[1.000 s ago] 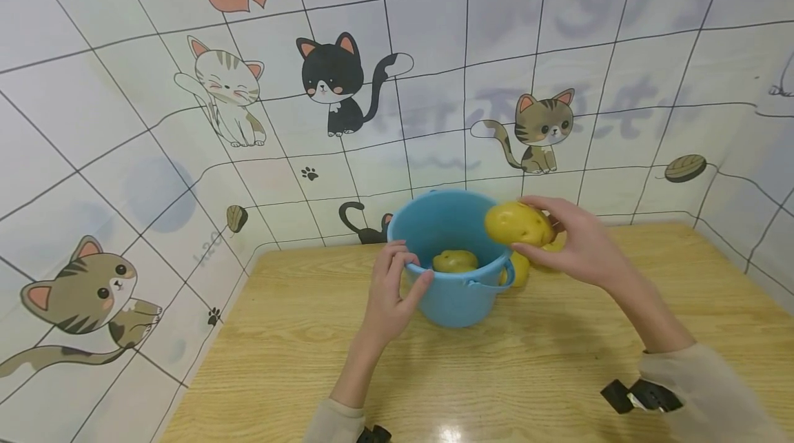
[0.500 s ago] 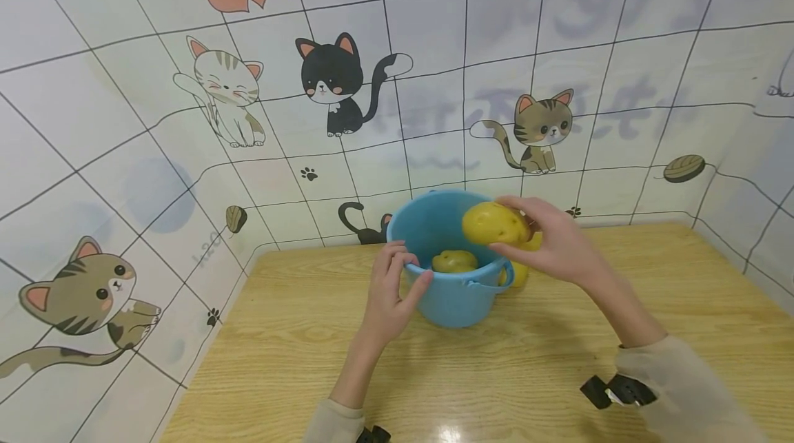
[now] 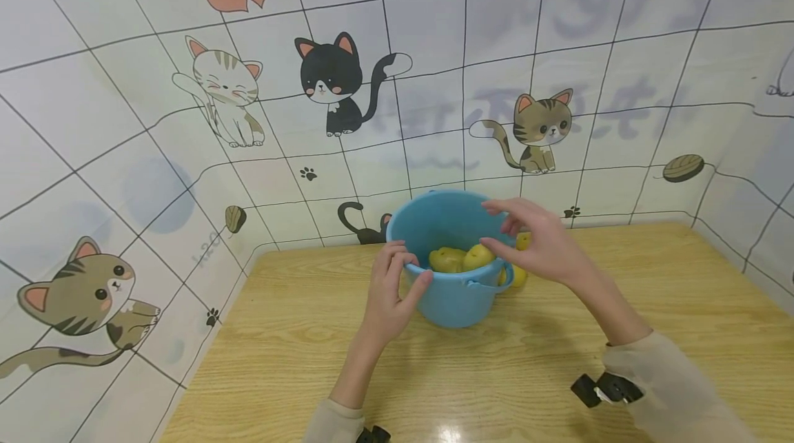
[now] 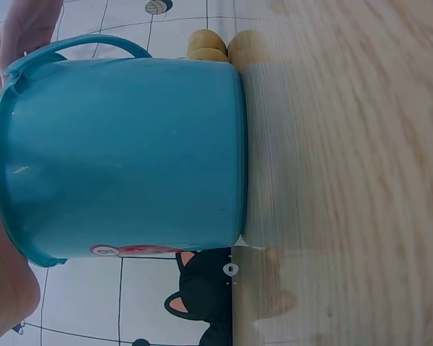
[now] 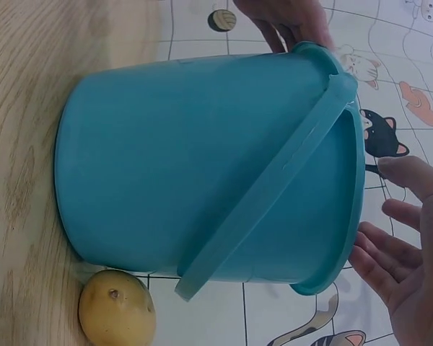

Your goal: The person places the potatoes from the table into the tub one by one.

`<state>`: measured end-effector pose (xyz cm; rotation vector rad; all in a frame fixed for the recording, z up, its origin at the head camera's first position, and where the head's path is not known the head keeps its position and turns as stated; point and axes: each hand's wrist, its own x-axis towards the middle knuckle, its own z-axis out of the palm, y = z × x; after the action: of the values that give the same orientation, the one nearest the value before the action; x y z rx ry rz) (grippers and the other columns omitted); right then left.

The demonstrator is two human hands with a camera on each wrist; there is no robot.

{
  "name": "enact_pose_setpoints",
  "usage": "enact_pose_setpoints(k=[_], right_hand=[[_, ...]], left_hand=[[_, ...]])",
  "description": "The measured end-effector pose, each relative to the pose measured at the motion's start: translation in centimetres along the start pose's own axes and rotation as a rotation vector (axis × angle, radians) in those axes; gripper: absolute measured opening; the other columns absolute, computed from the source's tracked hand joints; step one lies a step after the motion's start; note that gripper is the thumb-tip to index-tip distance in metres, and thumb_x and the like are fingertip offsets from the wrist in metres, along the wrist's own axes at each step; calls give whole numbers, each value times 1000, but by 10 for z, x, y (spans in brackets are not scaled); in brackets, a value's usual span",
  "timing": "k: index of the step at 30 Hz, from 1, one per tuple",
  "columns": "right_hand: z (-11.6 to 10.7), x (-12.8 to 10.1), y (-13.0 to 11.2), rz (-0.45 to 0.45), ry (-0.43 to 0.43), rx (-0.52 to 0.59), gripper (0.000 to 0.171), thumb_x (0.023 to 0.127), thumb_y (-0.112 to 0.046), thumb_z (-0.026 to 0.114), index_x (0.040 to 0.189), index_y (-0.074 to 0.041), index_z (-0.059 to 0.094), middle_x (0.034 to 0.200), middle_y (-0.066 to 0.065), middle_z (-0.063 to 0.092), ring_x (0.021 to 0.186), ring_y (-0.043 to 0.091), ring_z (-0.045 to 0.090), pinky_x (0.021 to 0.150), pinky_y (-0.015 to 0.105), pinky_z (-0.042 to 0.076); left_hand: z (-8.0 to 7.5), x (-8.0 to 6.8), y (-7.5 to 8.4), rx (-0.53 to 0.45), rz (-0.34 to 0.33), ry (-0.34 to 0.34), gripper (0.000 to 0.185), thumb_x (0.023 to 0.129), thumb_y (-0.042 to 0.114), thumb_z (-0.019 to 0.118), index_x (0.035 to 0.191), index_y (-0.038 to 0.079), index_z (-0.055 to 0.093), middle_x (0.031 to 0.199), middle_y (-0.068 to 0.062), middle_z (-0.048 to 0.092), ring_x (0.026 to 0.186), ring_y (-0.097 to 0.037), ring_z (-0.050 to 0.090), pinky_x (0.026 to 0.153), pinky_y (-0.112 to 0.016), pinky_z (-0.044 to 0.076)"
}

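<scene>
A: Item one — blue bucket (image 3: 455, 291)?
B: Upright on the wooden table (image 3: 558, 360); left hand (image 3: 391, 291) pinches its near rim. Two potatoes (image 3: 462, 258) lie inside.

A: Right hand (image 3: 540, 250)?
B: Fingers spread, holding nothing, poised above the rim. Loose potatoes (image 3: 520, 274) lie just below and beyond it — right hand nearer.

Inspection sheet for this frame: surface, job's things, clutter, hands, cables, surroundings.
Surface: wooden table, with a glare spot near the front edge.
Job's things: blue bucket upright; two potatoes inside; more potatoes on the table behind it.
Clutter: nothing seen.
Hands: left hand grips the bucket rim; right hand open above the bucket, holding nothing.
Cables: nothing seen.
Surroundings: tiled wall with cartoon cat stickers on three sides.
</scene>
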<state>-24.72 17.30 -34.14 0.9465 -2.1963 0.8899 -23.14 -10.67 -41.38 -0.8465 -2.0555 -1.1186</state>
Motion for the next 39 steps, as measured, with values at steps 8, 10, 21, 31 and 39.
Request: enact_pose_setpoints(k=[8, 10, 21, 31, 39], right_hand=[[2, 0, 2, -39, 3, 21, 50, 77, -3, 85, 124, -4, 66, 113, 6, 68, 81, 14, 63, 73, 24, 53], [2, 0, 4, -46, 11, 21, 50, 77, -1, 84, 123, -4, 66, 112, 6, 68, 81, 17, 64, 73, 24, 52], [-3, 0, 14, -73, 53, -2, 48, 75, 2, 82, 121, -3, 67, 111, 8, 68, 84, 23, 65, 76, 23, 52], [-11, -4, 25, -4, 69, -18, 45, 78, 2, 81, 121, -2, 67, 113, 11, 68, 86, 24, 64, 78, 22, 51], [-14, -9, 37, 17, 86, -51, 45, 78, 4, 80, 121, 0, 66, 113, 11, 67, 87, 19, 62, 80, 16, 49]], left_hand=[[0, 0, 1, 8, 8, -3, 18, 97, 26, 64, 100, 10, 57, 116, -8, 52, 129, -39, 45, 113, -51, 33], [0, 0, 1, 7, 10, -1, 18, 97, 26, 64, 100, 10, 57, 115, -8, 52, 129, -38, 46, 113, -52, 33], [0, 0, 0, 5, 6, -2, 18, 98, 27, 64, 100, 10, 57, 117, -8, 52, 129, -37, 45, 113, -52, 33], [0, 0, 0, 4, -3, -3, 18, 98, 27, 63, 101, 10, 57, 118, -8, 52, 130, -35, 45, 113, -52, 33], [0, 0, 1, 4, 1, 1, 19, 98, 27, 64, 100, 9, 57, 117, -9, 52, 129, -37, 45, 112, -53, 33]])
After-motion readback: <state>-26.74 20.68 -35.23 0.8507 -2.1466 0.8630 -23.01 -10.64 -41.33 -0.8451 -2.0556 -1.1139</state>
